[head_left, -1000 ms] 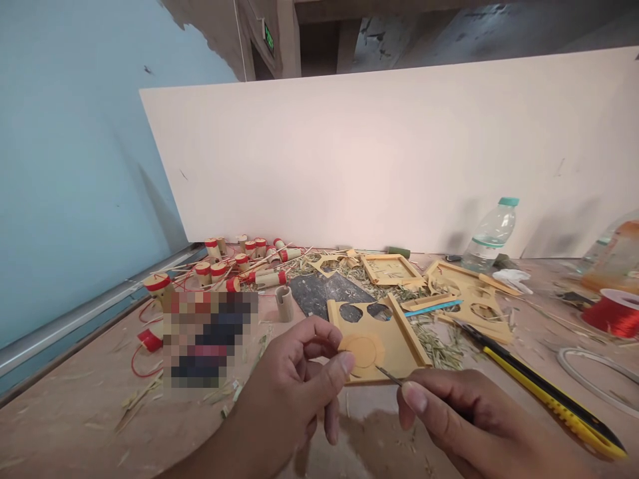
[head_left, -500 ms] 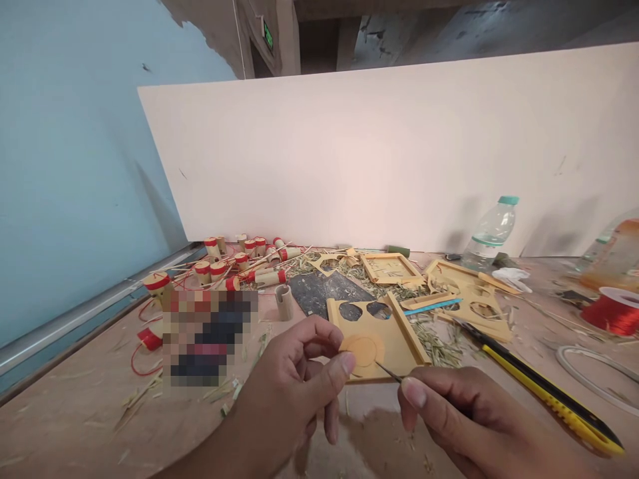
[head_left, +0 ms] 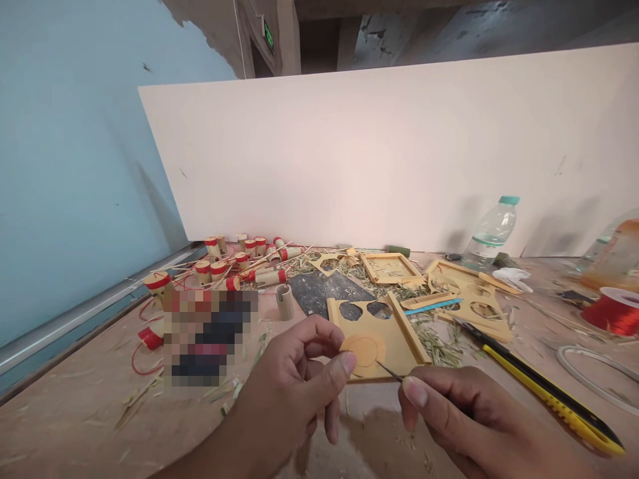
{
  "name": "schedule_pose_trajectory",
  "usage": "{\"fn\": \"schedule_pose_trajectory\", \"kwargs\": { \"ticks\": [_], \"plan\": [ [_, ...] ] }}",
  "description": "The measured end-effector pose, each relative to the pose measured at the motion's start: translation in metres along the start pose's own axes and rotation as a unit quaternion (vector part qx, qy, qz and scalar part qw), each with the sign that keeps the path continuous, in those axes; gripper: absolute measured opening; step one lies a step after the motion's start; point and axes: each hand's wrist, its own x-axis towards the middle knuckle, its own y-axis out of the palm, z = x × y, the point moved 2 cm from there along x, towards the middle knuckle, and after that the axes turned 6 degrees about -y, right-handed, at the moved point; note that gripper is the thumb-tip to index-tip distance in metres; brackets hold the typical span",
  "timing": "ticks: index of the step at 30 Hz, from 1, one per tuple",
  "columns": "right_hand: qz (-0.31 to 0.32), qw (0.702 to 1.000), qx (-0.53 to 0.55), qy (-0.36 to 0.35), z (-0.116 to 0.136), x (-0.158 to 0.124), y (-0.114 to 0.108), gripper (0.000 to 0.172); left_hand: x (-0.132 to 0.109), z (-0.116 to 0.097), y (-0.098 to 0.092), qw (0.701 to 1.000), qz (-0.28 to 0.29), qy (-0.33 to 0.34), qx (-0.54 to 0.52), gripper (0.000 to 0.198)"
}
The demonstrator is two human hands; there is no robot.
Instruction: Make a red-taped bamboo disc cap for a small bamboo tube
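My left hand (head_left: 292, 392) pinches a thin round yellow disc (head_left: 364, 349) between thumb and fingers, holding it above a yellow board with round cut-outs (head_left: 377, 336). My right hand (head_left: 464, 416) is closed round a thin dark pointed tool (head_left: 388, 371) whose tip reaches the disc's lower right edge. Both hands hover low over the wooden table (head_left: 74, 419), near its front.
A yellow and black utility knife (head_left: 544, 392) lies right of my hands. Bamboo pieces wrapped in red (head_left: 239, 263), more cut yellow boards (head_left: 469, 296), a plastic bottle (head_left: 492, 233), a red thread spool (head_left: 614, 311) and straw scraps litter the table. A large white board (head_left: 399, 146) stands behind.
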Motion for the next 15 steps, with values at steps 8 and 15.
{"fn": "schedule_pose_trajectory", "kwargs": {
  "ticks": [8, 15],
  "plan": [
    [0.015, 0.999, -0.023, -0.039, -0.0007, 0.0050, -0.0013, 0.069, -0.0030, 0.0027, -0.0020, 0.999, -0.003, -0.005, 0.045, 0.038],
    [0.012, 0.998, -0.035, -0.046, -0.0010, 0.0019, -0.0019, 0.067, -0.0024, -0.0030, -0.0092, 0.984, -0.080, 0.092, 0.130, 0.023]
  ]
}}
